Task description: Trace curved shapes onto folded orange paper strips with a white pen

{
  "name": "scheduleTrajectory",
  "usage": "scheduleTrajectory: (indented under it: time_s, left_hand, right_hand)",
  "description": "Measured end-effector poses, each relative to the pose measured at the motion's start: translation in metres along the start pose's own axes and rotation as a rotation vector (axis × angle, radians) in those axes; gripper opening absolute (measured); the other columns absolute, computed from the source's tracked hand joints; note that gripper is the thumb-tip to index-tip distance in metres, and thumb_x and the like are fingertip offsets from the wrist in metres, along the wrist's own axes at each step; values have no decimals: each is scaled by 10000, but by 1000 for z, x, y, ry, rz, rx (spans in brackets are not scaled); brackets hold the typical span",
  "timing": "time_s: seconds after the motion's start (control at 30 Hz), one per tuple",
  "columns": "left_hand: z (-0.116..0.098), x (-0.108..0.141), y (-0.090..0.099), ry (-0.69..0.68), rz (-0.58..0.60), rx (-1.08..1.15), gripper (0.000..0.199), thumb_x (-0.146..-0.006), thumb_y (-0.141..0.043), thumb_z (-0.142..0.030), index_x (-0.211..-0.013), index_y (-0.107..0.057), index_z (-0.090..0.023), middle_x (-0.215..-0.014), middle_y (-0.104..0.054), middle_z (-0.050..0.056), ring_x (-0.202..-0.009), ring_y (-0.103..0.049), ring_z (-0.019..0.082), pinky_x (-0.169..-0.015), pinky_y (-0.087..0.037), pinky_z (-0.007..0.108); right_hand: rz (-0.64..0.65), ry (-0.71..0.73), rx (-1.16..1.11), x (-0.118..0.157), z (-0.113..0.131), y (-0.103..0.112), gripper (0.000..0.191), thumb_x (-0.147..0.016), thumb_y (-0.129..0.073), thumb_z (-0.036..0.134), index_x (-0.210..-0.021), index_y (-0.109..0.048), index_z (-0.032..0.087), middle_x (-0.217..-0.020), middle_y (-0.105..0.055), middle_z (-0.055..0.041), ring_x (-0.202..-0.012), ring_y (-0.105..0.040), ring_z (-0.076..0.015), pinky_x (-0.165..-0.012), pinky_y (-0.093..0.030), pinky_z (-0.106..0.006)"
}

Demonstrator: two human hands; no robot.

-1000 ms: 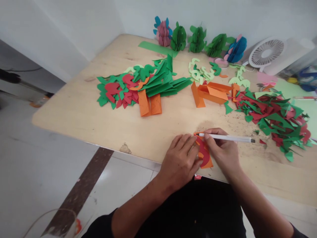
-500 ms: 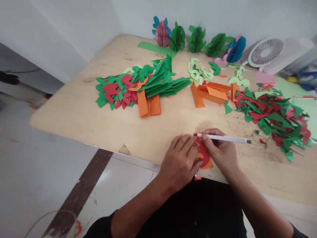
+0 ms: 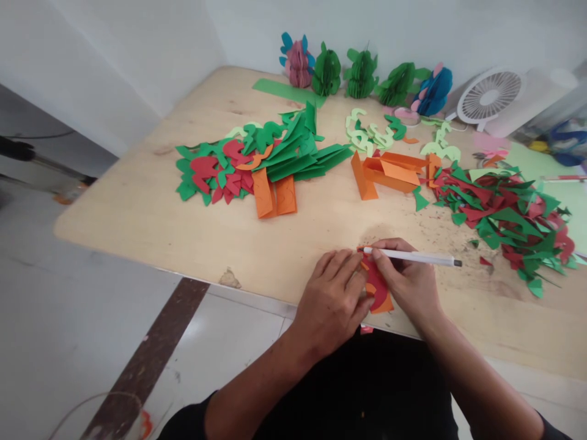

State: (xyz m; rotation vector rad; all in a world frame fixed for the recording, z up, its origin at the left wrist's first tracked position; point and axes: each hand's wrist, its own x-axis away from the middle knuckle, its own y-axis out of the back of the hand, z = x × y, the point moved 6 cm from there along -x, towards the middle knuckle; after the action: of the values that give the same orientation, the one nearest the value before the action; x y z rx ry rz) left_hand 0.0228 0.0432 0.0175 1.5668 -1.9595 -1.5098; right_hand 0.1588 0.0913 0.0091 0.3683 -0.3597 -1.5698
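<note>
Your left hand point(image 3: 334, 299) lies flat, fingers extended close together and gripping nothing, its fingertips and thumb bearing on a curved red paper piece point(image 3: 378, 284) and the orange paper point(image 3: 387, 304) under it; that pressure probably stops the two layers sliding against each other. Both lie near the front edge of the table point(image 3: 183, 244), right before your body, which likely lets both forearms reach them comfortably. Your right hand point(image 3: 410, 278) pinches a white pen point(image 3: 431, 258) close to its tip, presumably for fine control, while the barrel slants off to your right. The tip sits at the far end of the orange paper; whether it touches, you cannot tell from here. Beyond, folded orange pieces point(image 3: 397, 174) and a stack of green folded sheets point(image 3: 302, 150) lie well apart from your hands, and a heap of red and green scraps point(image 3: 509, 214) is off to the right, perhaps so none gets under the paper.
</note>
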Motion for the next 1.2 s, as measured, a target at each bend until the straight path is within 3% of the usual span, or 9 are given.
scheduleTrajectory:
  time_s: [0.47,1.2]
  left_hand:
    - [-1,0,-1,-3,3,-6,305,-935,-530,-285,-1144,-624,-84,-1309,-619,162,-1258,-525,309,-1109,-415,500]
    - [-1,1,0,-16,-23,-14,301,-928,-534,-279,-1139,-621,-84,-1286,-627,165,-1228,-543,312,-1092,-431,507]
  right_hand:
    - [14,17,16,1,5,-1,183,-844,-621,378,-855,-666,201,-802,-713,-35,-637,-630,-136,-550,-502,-250]
    - [26,26,9,10,-6,5,144,-857,-619,343,-892,-656,209,-782,-684,-17,-644,-611,-119,-569,-508,-233]
